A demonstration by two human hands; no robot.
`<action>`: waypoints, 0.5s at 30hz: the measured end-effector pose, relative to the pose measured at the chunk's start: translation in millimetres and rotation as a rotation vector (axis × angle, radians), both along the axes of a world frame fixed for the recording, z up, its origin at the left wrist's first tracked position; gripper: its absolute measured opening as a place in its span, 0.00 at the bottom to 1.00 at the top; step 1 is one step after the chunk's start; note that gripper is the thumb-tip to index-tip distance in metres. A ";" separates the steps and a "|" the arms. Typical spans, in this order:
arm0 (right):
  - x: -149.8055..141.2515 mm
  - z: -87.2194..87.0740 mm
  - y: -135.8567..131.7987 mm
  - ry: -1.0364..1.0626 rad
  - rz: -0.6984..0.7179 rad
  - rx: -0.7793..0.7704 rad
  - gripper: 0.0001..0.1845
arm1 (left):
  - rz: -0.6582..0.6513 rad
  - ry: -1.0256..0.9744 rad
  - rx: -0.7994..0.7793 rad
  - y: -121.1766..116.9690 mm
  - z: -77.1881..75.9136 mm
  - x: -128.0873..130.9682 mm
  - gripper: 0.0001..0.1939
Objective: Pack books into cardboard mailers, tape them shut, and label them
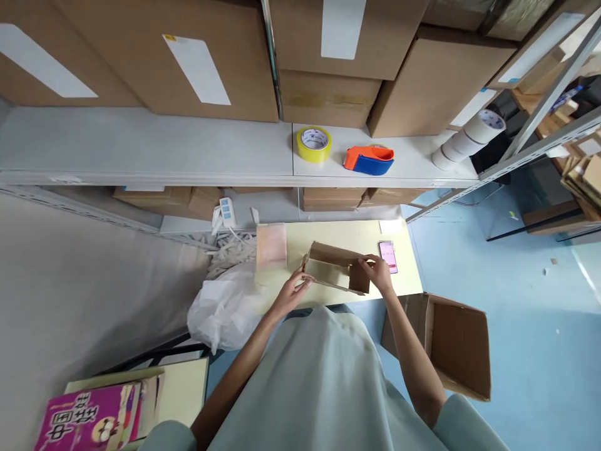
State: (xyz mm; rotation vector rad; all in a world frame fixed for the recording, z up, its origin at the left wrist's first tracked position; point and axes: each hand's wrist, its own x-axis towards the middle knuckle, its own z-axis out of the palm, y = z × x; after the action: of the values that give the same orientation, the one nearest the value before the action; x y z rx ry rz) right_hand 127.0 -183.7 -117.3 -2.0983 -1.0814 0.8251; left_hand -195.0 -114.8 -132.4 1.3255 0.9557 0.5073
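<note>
A small cardboard box (339,255), open through its middle so that the pale tabletop shows inside, is held just over the table between my two hands. My left hand (292,290) grips its left end, thumb and fingers at the edge. At the box's right end, my right hand (377,272) pinches the upper corner by a brown flap. Right of that hand lies a phone (388,257) with a pink screen. A pinkish sheet (272,246) lies on the table to the left of the box.
On the shelf ahead are a yellow tape roll (313,144), an orange and blue tape dispenser (369,160) and stacked white rolls (468,139). A white plastic bag (225,307) hangs left of the table (404,285). A large open carton (457,344) stands at right, a purple book (84,418) lower left.
</note>
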 end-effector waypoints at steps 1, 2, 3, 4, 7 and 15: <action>3.6 2.0 4.0 -0.031 -0.007 0.005 0.24 | 0.002 0.014 -0.005 0.0 -0.8 -1.1 0.28; 7.8 4.4 8.4 -0.055 -0.004 0.010 0.25 | 0.008 0.025 -0.009 -0.2 -1.4 -1.8 0.29; 12.8 7.3 13.4 -0.071 0.007 0.014 0.25 | 0.020 0.034 -0.012 -0.8 -1.7 -2.1 0.29; 18.3 10.4 18.7 -0.082 0.024 0.014 0.24 | 0.035 0.041 -0.014 -1.5 -1.7 -1.9 0.30; 36.4 18.9 34.9 -0.075 0.066 0.003 0.21 | 0.059 0.047 -0.028 -5.6 1.0 1.5 0.30; 66.7 19.4 55.2 0.348 0.081 -0.055 0.16 | 0.142 0.058 -0.043 -26.0 4.4 30.7 0.20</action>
State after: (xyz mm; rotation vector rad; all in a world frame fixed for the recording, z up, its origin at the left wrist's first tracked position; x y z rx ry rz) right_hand 193.7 -128.5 -97.9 -1.8717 -0.9670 1.2191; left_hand -164.3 -140.8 -128.0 1.2447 1.1087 0.5558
